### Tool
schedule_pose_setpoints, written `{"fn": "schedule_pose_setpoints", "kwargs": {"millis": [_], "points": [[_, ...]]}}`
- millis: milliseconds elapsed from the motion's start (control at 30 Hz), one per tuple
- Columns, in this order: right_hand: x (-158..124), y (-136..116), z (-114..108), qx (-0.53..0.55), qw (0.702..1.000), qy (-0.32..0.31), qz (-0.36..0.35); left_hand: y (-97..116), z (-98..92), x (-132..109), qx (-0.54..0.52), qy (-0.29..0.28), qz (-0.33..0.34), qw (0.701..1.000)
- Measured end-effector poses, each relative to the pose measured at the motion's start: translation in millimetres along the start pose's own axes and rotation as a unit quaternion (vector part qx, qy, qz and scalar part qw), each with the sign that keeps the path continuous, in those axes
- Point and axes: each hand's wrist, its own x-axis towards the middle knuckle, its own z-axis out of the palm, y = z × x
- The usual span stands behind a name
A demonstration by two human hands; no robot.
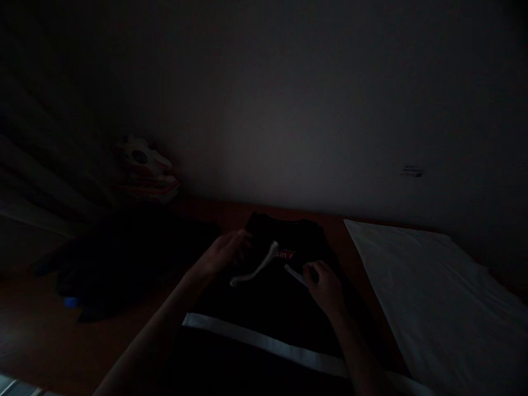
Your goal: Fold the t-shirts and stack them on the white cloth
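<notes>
The scene is very dark. A black garment (268, 297) with a white stripe, a small red label and white drawstrings lies flat on a reddish-brown surface (45, 330). My left hand (225, 254) rests on the garment's upper left part by one white drawstring (258, 268), fingers curled. My right hand (324, 286) is on the garment to the right, its fingers pinched at the end of the other white drawstring (295, 273).
A white pillow or sheet (433, 297) lies at the right. A dark heap of clothes (119, 264) sits at the left, with a white and red object (146, 170) behind it. A plain wall (309, 110) rises just behind the surface.
</notes>
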Motion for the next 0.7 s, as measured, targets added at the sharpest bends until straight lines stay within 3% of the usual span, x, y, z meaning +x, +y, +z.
{"fn": "schedule_pose_setpoints", "kwargs": {"millis": [100, 167, 267, 400, 467, 567, 700], "points": [[-2, -2, -1, -0.007, 1.0, -0.005, -0.018, -5, 23.9, -25, 0.21, -0.137, 0.118, 0.961], [-2, -5, -1, -0.015, 0.999, -0.012, -0.03, -15, 28.5, -38, 0.323, -0.159, 0.157, 0.92], [-3, -11, 1, -0.026, 0.998, -0.022, -0.051, -24, 23.9, -51, 0.401, -0.185, 0.199, 0.875], [-3, -13, 5, -0.024, 0.997, -0.036, -0.063, -18, 18.5, -51, 0.405, -0.211, 0.229, 0.86], [-4, -12, 6, -0.019, 0.997, -0.035, -0.063, -13, 23.9, -38, 0.378, -0.206, 0.242, 0.87], [-4, -9, 8, -0.013, 0.998, -0.03, -0.06, -10, 40.5, 1, 0.367, -0.158, 0.249, 0.882], [-5, -6, 8, -0.006, 0.998, -0.041, -0.055, -9, 63.4, 66, 0.438, -0.125, 0.231, 0.86]]}}
